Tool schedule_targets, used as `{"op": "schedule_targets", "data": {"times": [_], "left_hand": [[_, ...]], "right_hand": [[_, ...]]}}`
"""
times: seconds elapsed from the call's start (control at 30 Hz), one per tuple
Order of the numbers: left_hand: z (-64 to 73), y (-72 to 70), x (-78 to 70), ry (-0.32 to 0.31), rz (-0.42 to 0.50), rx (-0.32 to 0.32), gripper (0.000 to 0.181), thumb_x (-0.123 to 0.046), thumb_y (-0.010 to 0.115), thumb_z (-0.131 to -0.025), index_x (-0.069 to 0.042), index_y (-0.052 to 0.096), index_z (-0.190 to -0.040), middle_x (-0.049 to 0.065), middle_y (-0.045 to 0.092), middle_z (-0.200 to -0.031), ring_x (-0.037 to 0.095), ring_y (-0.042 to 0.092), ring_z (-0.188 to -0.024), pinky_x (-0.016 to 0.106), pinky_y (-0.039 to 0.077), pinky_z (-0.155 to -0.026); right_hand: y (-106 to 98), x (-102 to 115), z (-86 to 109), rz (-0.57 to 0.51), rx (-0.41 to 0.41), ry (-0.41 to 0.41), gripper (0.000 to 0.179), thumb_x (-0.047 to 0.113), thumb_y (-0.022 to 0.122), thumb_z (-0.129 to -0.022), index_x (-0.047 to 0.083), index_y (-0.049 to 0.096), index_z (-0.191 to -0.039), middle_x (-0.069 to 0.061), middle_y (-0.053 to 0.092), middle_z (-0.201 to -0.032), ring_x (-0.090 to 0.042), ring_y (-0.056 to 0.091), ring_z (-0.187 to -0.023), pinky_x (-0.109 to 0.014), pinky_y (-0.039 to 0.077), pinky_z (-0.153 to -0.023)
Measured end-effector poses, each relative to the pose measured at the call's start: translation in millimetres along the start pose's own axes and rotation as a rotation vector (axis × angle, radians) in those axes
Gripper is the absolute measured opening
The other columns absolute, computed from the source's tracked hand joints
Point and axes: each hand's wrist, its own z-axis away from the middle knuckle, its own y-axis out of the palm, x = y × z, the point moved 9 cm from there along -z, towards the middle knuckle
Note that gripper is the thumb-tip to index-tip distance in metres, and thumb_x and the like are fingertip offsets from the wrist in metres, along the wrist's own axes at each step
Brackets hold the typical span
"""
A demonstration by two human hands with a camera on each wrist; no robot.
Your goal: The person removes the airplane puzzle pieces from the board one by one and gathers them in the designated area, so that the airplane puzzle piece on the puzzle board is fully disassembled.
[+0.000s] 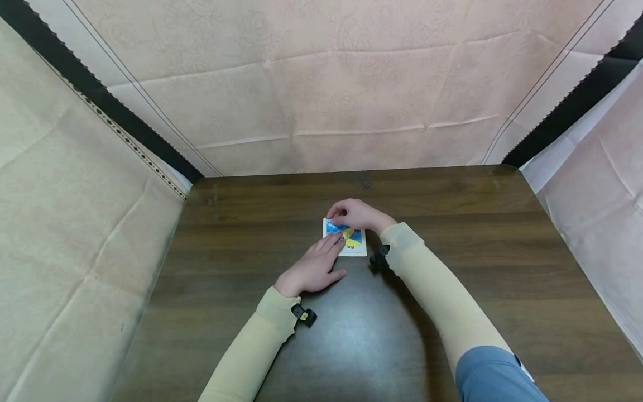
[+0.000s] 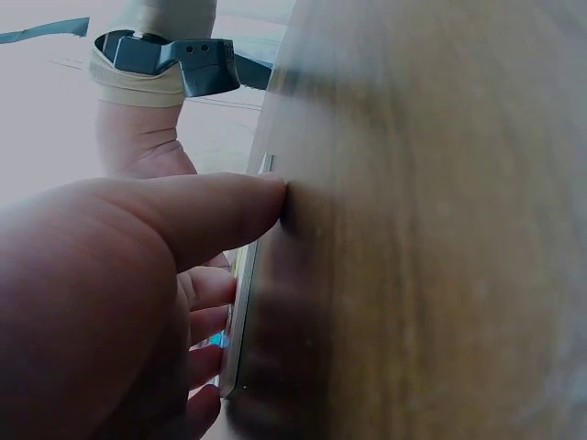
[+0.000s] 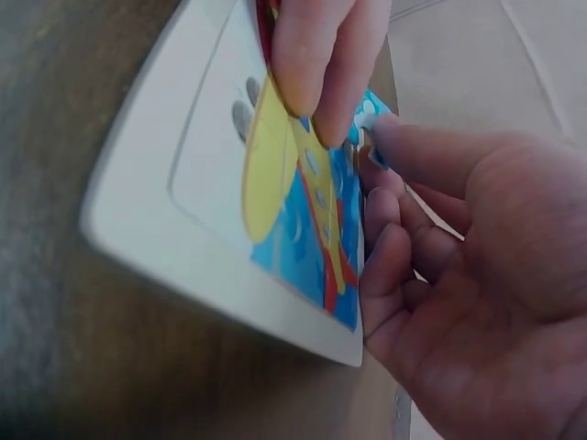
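A small jigsaw puzzle (image 1: 358, 251) in a white frame, with a yellow plane on a blue sky, lies flat on the brown table (image 1: 241, 234). My left hand (image 1: 313, 267) reaches in from the near left, its fingers laid straight over the picture and the thumb spread to the side. At the far edge of the puzzle, my right hand (image 1: 359, 215) bends over it. In the right wrist view the right thumb and forefinger pinch a small blue puzzle piece (image 3: 369, 115), partly hidden by the fingers. The other right fingers curl along the frame's edge.
Pale cloth walls (image 1: 351, 100) rise behind the table and at both sides. Dark strips (image 1: 110, 100) run down the corners between them. A black wrist camera (image 1: 304, 315) is strapped to the left forearm, and another (image 1: 379, 258) to the right.
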Motion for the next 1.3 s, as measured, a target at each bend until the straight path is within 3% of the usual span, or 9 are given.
{"op": "schedule_targets", "data": {"times": [0.3, 0.57, 0.97, 1.3], "left_hand": [[-0.7, 2.9, 2.5, -0.029, 0.002, 0.03, 0.082, -0.05, 0.057, -0.109, -0.01, 0.022, -0.172, 0.006, 0.01, -0.18, 0.023, 0.004, -0.165, 0.046, 0.015, -0.131], [-0.7, 3.1, 0.0, -0.037, -0.009, 0.038, 0.081, -0.05, 0.055, -0.11, -0.01, 0.021, -0.172, 0.005, 0.009, -0.18, 0.023, 0.002, -0.165, 0.047, 0.014, -0.131], [0.5, 3.3, -0.3, -0.043, -0.005, 0.044, 0.081, -0.049, 0.055, -0.111, -0.01, 0.019, -0.172, 0.005, 0.008, -0.18, 0.024, -0.001, -0.165, 0.046, 0.012, -0.131], [0.4, 2.0, -3.1, -0.029, 0.005, 0.035, 0.08, -0.048, 0.056, -0.111, -0.008, 0.022, -0.171, 0.007, 0.01, -0.18, 0.025, 0.001, -0.165, 0.048, 0.014, -0.131]], "right_hand": [[-2, -3, 0.9, -0.044, 0.007, -0.026, 0.019, 0.028, 0.067, -0.108, 0.025, 0.078, -0.124, -0.001, 0.071, -0.122, -0.025, 0.065, -0.102, -0.042, 0.056, -0.087], [-6, -9, 3.6, -0.05, -0.027, -0.01, 0.022, 0.028, 0.068, -0.107, 0.021, 0.076, -0.127, -0.003, 0.071, -0.122, -0.024, 0.065, -0.103, -0.041, 0.055, -0.092], [-7, -13, 4.1, -0.102, -0.065, -0.033, 0.018, 0.03, 0.071, -0.106, 0.022, 0.078, -0.121, 0.0, 0.073, -0.119, -0.024, 0.066, -0.099, -0.04, 0.056, -0.088], [-8, -14, 7.7, -0.086, -0.057, -0.032, 0.019, 0.031, 0.071, -0.106, 0.02, 0.077, -0.12, -0.001, 0.074, -0.117, -0.024, 0.067, -0.099, -0.04, 0.056, -0.089]]}}
